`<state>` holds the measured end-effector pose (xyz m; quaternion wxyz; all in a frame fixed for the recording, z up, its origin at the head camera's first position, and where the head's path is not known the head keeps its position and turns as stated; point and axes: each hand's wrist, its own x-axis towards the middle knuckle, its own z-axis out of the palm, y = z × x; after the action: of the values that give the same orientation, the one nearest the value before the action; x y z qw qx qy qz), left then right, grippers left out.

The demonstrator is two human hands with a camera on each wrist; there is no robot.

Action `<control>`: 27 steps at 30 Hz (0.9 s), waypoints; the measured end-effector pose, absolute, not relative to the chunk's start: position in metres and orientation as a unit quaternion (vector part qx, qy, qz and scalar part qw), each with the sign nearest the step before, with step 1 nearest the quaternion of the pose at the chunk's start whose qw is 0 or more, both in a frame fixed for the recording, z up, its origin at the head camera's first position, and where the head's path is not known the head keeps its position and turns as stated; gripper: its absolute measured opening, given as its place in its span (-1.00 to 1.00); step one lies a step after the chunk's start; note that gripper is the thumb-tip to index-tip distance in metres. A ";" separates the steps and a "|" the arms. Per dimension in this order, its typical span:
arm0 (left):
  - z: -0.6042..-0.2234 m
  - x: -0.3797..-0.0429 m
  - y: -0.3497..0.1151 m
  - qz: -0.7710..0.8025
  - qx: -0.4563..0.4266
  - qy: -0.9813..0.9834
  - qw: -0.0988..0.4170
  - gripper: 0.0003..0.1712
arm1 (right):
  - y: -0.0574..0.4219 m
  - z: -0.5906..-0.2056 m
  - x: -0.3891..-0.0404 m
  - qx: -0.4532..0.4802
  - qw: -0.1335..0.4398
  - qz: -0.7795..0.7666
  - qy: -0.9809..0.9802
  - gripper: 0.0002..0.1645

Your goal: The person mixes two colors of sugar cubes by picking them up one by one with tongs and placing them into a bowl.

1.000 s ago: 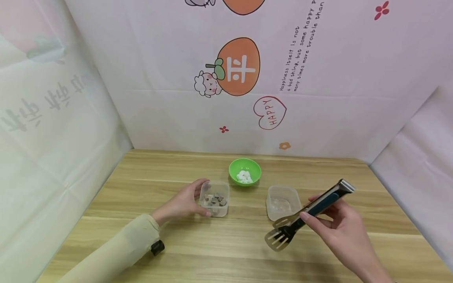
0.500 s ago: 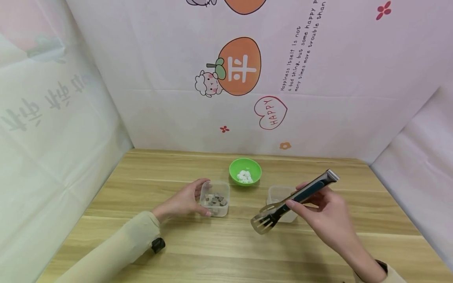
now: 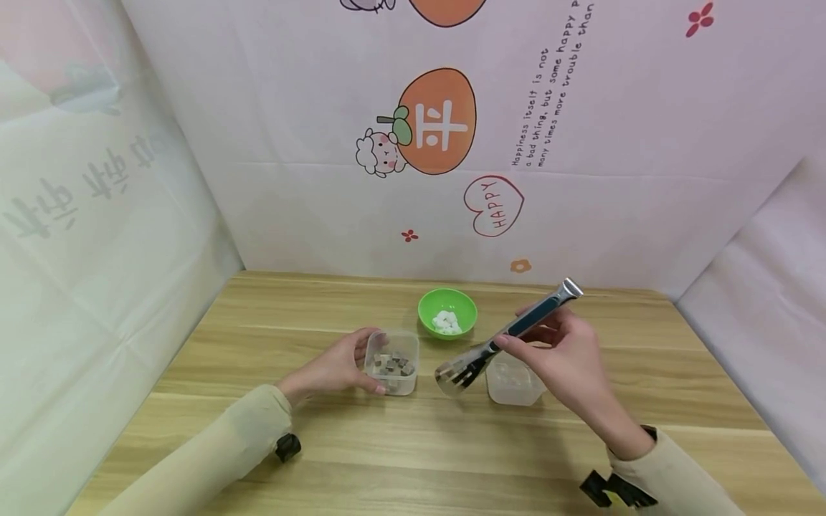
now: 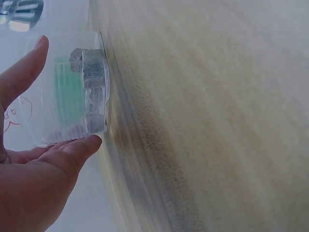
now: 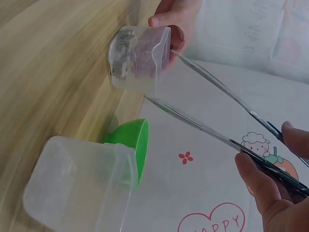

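Observation:
My left hand (image 3: 332, 365) steadies a clear plastic box (image 3: 401, 388), its thumb on the near side and its fingers around the far side. Several small grey-brown cubes (image 3: 393, 364) lie at the bottom of that box. In the left wrist view the thumb and fingers flank the box's wall (image 4: 43, 87). My right hand (image 3: 571, 355) holds metal serving tongs (image 3: 535, 315) with dark grips, between thumb and fingers. The slotted tong heads hang between the two boxes. From the right wrist, the tongs' arms (image 5: 207, 128) appear spread, with nothing between them, pointing toward the cube box.
A second clear plastic box (image 3: 515, 393) stands below the right hand, partly covered by it. Behind the two boxes is a green bowl (image 3: 429, 304) with small white pieces (image 3: 447, 322). A printed white cloth (image 3: 310, 215) rises at the wooden table's (image 3: 361, 459) back edge.
My right hand has carried the tongs left and away from me, from right of the second box to over it, bringing the heads near the cube box. The left hand stays put.

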<state>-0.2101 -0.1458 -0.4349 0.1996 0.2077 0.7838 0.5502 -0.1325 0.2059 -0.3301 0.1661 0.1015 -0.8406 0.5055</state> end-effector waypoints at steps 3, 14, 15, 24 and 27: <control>-0.435 -0.210 -0.146 0.552 0.207 0.783 0.199 0.26 | 0.199 -0.327 -0.140 0.115 0.167 0.512 -0.835 -0.54; -0.436 -0.210 -0.146 0.550 0.200 0.787 0.196 0.30 | 0.167 -0.322 -0.158 0.152 0.151 0.581 -0.785 -0.62; -0.436 -0.211 -0.147 0.550 0.200 0.787 0.194 0.30 | 0.164 -0.322 -0.160 0.155 0.154 0.580 -0.785 -0.62; -0.436 -0.212 -0.147 0.549 0.218 0.784 0.192 0.18 | 0.142 -0.324 -0.169 0.189 0.153 0.560 -0.792 -0.65; -0.436 -0.212 -0.147 0.551 0.220 0.781 0.196 0.19 | 0.135 -0.326 -0.174 0.196 0.142 0.552 -0.798 -0.65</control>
<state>-0.2121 -0.1473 -0.4359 0.1958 0.2202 0.7806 0.5512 -0.1736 0.1349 -0.3264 0.1424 0.1962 -0.7978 0.5521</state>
